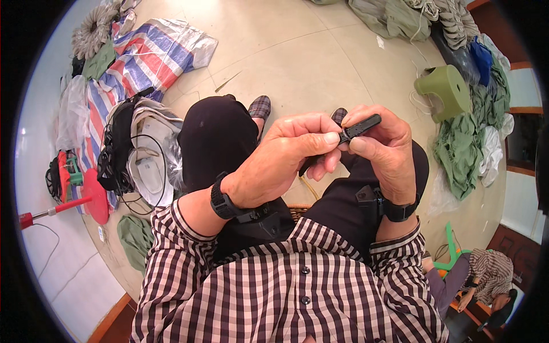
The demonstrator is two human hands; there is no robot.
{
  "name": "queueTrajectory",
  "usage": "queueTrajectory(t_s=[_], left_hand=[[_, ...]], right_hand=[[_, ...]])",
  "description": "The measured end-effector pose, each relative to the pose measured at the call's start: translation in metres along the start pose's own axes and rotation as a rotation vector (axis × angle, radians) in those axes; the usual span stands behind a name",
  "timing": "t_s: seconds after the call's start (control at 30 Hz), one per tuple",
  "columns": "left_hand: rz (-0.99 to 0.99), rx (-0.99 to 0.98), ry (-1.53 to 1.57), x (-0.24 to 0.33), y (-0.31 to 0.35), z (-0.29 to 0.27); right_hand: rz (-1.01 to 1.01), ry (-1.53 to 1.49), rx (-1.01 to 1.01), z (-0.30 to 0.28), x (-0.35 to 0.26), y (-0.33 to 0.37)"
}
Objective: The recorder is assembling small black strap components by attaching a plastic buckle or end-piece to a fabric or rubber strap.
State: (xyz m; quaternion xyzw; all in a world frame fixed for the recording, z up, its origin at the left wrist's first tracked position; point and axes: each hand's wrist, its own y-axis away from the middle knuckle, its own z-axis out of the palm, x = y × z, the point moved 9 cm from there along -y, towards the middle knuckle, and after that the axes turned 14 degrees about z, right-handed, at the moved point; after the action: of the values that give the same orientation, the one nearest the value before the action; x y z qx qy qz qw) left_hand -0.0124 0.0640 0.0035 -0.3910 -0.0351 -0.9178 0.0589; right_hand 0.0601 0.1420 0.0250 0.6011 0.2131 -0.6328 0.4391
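A small, narrow black piece (365, 125) with a hard, straight body is held in front of me above my knees. I cannot make out its exact kind. My left hand (286, 154) pinches its near-left end between thumb and fingers. From the right, my right hand (386, 150) grips the long part, thumb below and fingers behind. Under the left fingers a dark, flat strip (307, 164) pokes out; whether it joins the black piece is hidden by the fingers. Both hands are closed and almost touch each other.
On the left lie a striped woven tarp (154, 54), a white bag (150, 160) with black cords and a red round base (97, 196). A green stool (443, 91) and green cloth (462, 151) stand right. Another person (486, 280) bends over at lower right.
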Motion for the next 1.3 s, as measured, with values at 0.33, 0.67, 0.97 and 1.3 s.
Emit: queueTrajectory(t_s=[0.33, 0.67, 0.97, 1.3], left_hand=[[0.009, 0.081, 0.0, 0.002, -0.003, -0.002], [0.006, 0.07, -0.052, 0.002, -0.002, -0.002], [-0.023, 0.052, 0.077, -0.003, -0.003, -0.003], [0.123, -0.021, -0.17, -0.004, -0.007, -0.01]], right_hand=[[-0.068, 0.111, 0.007, 0.002, -0.006, 0.002], [-0.028, 0.161, -0.01, 0.006, -0.002, 0.001], [-0.007, -0.04, -0.061, 0.012, -0.004, 0.002], [-0.06, 0.294, 0.107, 0.006, -0.001, 0.002]])
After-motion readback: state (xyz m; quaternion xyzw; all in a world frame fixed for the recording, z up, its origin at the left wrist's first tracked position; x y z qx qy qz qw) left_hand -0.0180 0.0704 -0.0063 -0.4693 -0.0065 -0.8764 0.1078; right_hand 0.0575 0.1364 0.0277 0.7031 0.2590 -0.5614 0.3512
